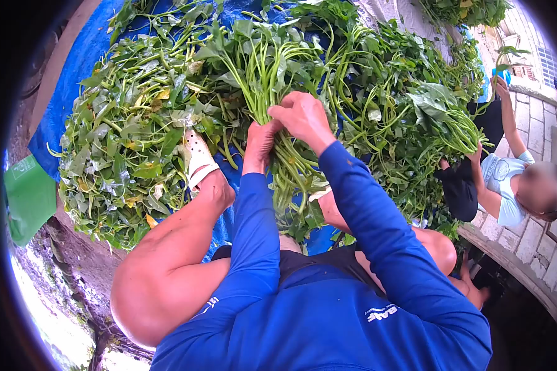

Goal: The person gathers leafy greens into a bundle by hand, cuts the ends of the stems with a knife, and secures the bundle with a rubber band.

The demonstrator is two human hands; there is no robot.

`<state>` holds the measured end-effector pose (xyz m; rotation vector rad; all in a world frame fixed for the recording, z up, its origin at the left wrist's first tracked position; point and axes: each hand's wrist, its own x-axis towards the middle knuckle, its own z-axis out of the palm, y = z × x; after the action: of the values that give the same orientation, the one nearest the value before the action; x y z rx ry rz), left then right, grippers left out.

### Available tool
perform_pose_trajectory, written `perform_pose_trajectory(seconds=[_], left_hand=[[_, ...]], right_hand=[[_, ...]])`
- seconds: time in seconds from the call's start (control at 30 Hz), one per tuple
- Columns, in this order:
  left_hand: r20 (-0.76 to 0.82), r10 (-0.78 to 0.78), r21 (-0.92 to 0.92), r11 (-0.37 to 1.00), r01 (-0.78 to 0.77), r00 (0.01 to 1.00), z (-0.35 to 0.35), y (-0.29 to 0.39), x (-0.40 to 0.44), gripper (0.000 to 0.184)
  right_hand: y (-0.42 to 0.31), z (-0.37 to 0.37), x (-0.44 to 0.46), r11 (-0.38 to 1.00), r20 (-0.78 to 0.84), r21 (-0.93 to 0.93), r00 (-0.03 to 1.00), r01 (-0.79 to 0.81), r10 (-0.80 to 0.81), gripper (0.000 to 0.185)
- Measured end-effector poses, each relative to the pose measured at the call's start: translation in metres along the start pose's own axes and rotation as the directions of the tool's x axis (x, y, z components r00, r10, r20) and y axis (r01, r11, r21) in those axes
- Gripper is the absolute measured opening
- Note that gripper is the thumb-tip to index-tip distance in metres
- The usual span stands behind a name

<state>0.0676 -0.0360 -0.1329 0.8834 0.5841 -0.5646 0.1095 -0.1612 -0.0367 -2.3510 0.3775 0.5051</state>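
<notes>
Held upright before me is a bunch of leafy greens (pixel 254 77), with long pale stems and leaves fanned out at the top. My left hand (pixel 262 142) wraps round its stems from the left. My right hand (pixel 304 119) lies against the stems just above, fingers curled and thumb and forefinger meeting near my left thumb. Whether a single stem or tie sits in that pinch I cannot tell. The lower stems (pixel 289 164) hang below my hands, between my legs.
A heap of loose leaves and stems (pixel 124 136) lies left, beside my cream clog (pixel 198 157). More greens (pixel 377 111) cover the right side. Blue tarp (pixel 80 93) shows beneath. A green bag (pixel 30 198) is far left. Another person (pixel 507 182) holds a bunch (pixel 449 117) at right.
</notes>
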Motion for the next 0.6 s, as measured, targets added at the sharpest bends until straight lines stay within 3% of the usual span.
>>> perform_pose_trajectory(seconds=[0.03, 0.07, 0.1, 0.2, 0.3, 0.33, 0.37, 0.43, 0.47, 0.53, 0.57, 0.6], left_hand=[[0.005, 0.013, -0.020, 1.000, -0.013, 1.000, 0.002, 0.000, -0.003, 0.045], [0.057, 0.002, -0.002, 1.000, -0.002, 0.998, -0.003, 0.000, -0.001, 0.051], [0.063, 0.011, -0.007, 1.000, -0.010, 0.998, -0.004, 0.002, -0.003, 0.051], [0.105, -0.012, -0.034, 0.999, 0.016, 0.994, -0.010, 0.005, -0.004, 0.052], [0.144, 0.024, 0.076, 0.996, -0.035, 0.989, -0.012, -0.001, 0.001, 0.048], [0.115, -0.010, 0.037, 0.999, 0.006, 0.993, -0.016, -0.005, 0.003, 0.043], [0.115, -0.020, 0.034, 0.999, 0.017, 0.993, -0.019, -0.008, 0.002, 0.042], [0.115, -0.009, 0.016, 1.000, 0.007, 0.993, -0.022, -0.002, 0.007, 0.041], [0.092, 0.034, 0.004, 0.999, -0.034, 0.995, -0.022, 0.001, 0.011, 0.041], [0.046, 0.087, -0.014, 0.996, -0.087, 0.995, -0.021, 0.000, 0.007, 0.041], [0.080, 0.025, -0.021, 0.999, -0.023, 0.997, -0.025, 0.000, 0.008, 0.041], [0.064, 0.031, -0.043, 0.999, -0.028, 0.997, -0.023, -0.001, 0.008, 0.041]], right_hand=[[0.000, 0.004, 0.005, 0.999, 0.008, 0.007, 0.999, -0.050, 0.050, 0.034], [0.013, 0.011, 0.013, 0.995, -0.004, 0.092, 0.999, 0.040, -0.040, 0.033], [0.016, 0.012, 0.018, 0.960, 0.078, 0.279, 0.997, -0.008, -0.014, 0.030], [0.028, 0.018, 0.015, 0.774, 0.176, 0.581, 0.968, -0.250, 0.180, 0.023], [0.025, 0.029, 0.014, 0.846, 0.038, 0.510, 0.987, -0.154, 0.157, 0.024], [0.023, 0.028, 0.016, 0.769, 0.087, 0.625, 0.991, -0.131, 0.098, 0.025], [0.026, 0.020, 0.015, 0.696, 0.161, 0.675, 0.969, -0.246, 0.186, 0.026], [0.022, -0.001, 0.001, 0.790, 0.048, 0.589, 0.983, -0.170, 0.176, 0.032], [0.029, -0.010, -0.005, 0.962, 0.018, 0.271, 1.000, -0.028, 0.024, 0.039], [0.018, -0.023, -0.042, 0.997, 0.205, 0.079, 0.978, 0.013, -0.029, 0.041], [0.015, -0.023, -0.059, 0.999, 0.270, -0.036, 0.963, 0.021, -0.010, 0.043], [0.017, -0.016, -0.072, 1.000, 0.198, 0.012, 0.980, 0.012, -0.014, 0.044]])
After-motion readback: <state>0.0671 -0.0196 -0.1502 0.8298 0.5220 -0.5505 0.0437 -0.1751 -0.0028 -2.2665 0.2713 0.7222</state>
